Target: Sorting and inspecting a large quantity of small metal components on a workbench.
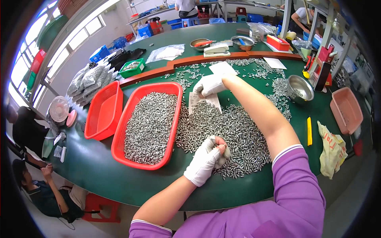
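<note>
A broad heap of small silvery metal pieces, pointed like little bullets, covers the green table in front of me. My left hand, in a white glove with bare fingertips, is curled closed over the heap's near side; what it holds, if anything, is hidden. Farther off, my right hand, gloved in white too, reaches across with bent fingers closed at the upper edge of a printed paper slip. That slip lies at the heap's far edge. Left of the heap, a red plastic basket is filled with the same pieces.
Another red basket stands farther left, by bagged pieces. A brown wooden strip runs behind the heap. At right are a metal bowl, a yellow cutter and a pink basin. A person sits at lower left.
</note>
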`<state>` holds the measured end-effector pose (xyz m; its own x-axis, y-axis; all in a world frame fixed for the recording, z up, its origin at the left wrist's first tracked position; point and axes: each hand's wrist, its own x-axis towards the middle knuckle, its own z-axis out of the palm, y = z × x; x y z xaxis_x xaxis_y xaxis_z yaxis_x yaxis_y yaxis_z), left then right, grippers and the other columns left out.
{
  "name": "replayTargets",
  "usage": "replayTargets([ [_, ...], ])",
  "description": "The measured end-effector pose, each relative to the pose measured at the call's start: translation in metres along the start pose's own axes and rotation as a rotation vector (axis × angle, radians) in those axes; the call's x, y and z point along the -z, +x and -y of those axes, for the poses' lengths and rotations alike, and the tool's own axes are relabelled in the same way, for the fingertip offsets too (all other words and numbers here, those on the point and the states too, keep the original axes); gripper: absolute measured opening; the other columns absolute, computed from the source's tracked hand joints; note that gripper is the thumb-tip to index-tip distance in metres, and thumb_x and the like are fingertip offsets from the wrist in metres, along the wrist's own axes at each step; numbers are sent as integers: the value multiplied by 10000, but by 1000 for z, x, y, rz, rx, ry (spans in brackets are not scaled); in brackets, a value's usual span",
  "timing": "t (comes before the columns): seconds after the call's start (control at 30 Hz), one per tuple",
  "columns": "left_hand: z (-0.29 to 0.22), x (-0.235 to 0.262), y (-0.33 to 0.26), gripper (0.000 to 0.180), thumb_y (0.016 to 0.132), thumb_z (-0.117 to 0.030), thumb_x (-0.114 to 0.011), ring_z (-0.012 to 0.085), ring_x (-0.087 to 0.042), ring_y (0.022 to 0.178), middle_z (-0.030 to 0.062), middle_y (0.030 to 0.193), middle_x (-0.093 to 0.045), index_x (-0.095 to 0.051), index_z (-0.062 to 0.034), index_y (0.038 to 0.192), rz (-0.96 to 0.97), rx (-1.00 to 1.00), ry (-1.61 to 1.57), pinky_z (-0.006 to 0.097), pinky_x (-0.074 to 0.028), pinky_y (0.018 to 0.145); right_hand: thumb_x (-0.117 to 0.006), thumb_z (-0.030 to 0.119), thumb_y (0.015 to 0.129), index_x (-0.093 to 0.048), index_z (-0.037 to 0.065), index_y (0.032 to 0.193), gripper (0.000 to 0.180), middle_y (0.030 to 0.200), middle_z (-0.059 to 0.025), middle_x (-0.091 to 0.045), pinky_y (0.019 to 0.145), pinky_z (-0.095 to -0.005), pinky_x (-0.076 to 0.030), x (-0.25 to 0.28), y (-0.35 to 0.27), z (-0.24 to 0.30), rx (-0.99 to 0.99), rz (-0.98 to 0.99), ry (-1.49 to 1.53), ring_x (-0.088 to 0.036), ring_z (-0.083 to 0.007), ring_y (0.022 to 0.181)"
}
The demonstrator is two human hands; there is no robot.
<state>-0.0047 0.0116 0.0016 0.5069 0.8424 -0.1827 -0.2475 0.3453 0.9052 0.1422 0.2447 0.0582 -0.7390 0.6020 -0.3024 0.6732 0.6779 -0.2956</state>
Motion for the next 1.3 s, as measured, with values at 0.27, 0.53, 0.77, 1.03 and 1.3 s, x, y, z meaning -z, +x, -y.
replayTargets([
  [0.27, 1, 1, -1, 186, 921, -272, -594, 59, -397, 577, 7, 809, -536, -466, -150, 978, 29, -21, 34, 192, -295, 502, -576, 251, 756, -700, 317, 984, 268, 866, 24, -700, 648, -350, -475, 5, -42, 19, -11, -289, -168, -647, -204, 762],
  [0.53, 3, 2, -2, 169, 922, -241, -585, 70, -402, 577, 19, 800, -547, -468, -126, 965, 51, -52, 4, 200, -311, 506, -588, 89, 773, -707, 219, 979, 271, 902, -73, -689, 726, -367, -508, -6, -100, 27, 231, -627, -123, -646, -274, 806],
  [0.77, 5, 1, 0, 207, 913, -264, -604, 70, -394, 577, 17, 797, -539, -471, -120, 979, 37, -58, 36, 199, -298, 506, -477, -15, 803, -666, 91, 1032, 315, 1010, -127, -677, 850, -321, -491, 27, -185, -67, -380, -859, -166, -641, -274, 958],
  [1.03, 4, -1, 0, 171, 936, -243, -568, 72, -418, 587, 17, 801, -553, -468, -108, 967, 67, -56, 10, 202, -319, 511, -458, 38, 800, -667, 138, 1024, 323, 1039, -153, -665, 873, -382, -486, 28, -195, -141, -638, -811, -236, -618, -333, 1006],
  [1.3, 5, -1, -2, 231, 900, -282, -630, 82, -391, 566, 30, 771, -532, -475, -122, 963, 16, -22, -8, 209, -307, 501, -461, 237, 863, -677, 136, 1058, 308, 1104, -156, -655, 906, -422, -471, 17, -172, -205, -1076, -680, -293, -612, -339, 1050],
])
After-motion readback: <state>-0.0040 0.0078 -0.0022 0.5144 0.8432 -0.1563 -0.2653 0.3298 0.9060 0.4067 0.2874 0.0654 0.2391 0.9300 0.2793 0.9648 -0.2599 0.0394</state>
